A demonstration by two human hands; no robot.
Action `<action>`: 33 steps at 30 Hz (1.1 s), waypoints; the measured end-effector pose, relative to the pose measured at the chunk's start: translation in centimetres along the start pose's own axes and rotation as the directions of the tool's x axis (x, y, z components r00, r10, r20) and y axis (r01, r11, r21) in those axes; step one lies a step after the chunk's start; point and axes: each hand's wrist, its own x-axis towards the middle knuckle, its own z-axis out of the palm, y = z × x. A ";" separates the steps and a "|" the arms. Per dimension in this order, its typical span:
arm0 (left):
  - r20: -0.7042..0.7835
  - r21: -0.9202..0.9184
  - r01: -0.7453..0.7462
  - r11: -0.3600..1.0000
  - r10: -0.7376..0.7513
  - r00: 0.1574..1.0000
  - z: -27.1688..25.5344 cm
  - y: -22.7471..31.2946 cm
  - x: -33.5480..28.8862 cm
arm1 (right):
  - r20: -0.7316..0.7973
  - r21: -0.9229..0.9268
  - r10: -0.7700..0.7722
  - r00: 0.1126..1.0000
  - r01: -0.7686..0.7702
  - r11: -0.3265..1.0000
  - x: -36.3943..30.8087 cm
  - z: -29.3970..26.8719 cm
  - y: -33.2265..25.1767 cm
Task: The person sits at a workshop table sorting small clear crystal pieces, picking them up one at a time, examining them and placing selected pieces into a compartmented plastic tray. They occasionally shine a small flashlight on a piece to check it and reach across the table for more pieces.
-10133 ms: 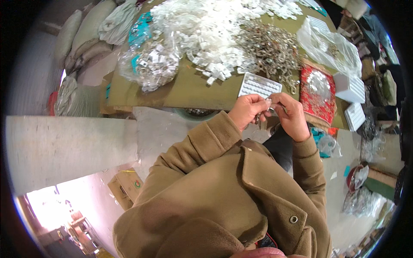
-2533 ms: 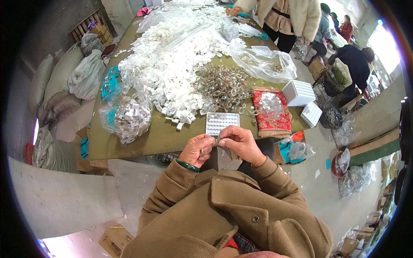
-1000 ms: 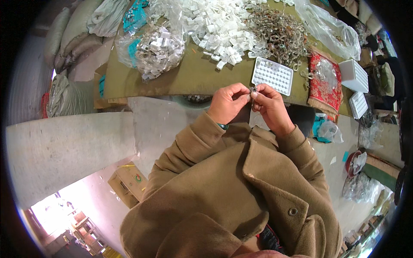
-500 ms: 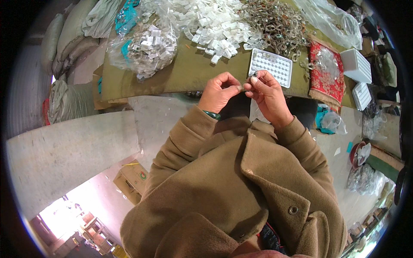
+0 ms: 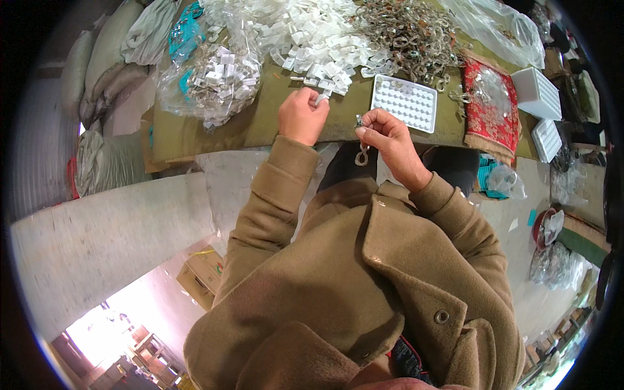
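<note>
My left hand (image 5: 301,117) is at the near edge of the heap of small white plastic pieces (image 5: 318,39), its fingers closed on a white plastic piece (image 5: 322,99). In my right hand (image 5: 391,142), thumb and forefinger pinch the top of a short chain of translucent links (image 5: 361,156), which dangles below the fingers past the table edge. A small dark, shiny part shows at those fingertips. Just beyond the right hand lies a white tray (image 5: 431,127) with rows of small round places.
A tangled pile of brownish translucent links (image 5: 416,39) lies right of the white heap. At the left sits a clear bag (image 5: 221,84) of white pieces. A red patterned cloth (image 5: 478,123) and white foam block (image 5: 534,94) are at the right, with plastic sheeting (image 5: 504,29) behind.
My hands have parted. The left has moved away to the left, onto the white heap, while the right stays near its place, with the chain now hanging in view.
</note>
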 end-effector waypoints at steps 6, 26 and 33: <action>0.481 -0.726 0.613 0.312 -0.405 0.777 -1.3 0.1 -0.9 | -0.019 0.132 0.049 0.999 -0.046 0.990 1.9 0.1 -0.2; 0.387 -0.896 0.375 0.240 0.003 0.922 -1.3 5.2 -5.0 | -0.038 0.309 -0.002 0.999 0.014 0.951 -0.5 1.5 -2.5; 0.218 -0.883 0.188 0.430 0.021 0.976 -1.0 5.5 -5.4 | -0.031 0.070 -0.133 0.991 0.135 0.988 -1.1 1.4 -2.8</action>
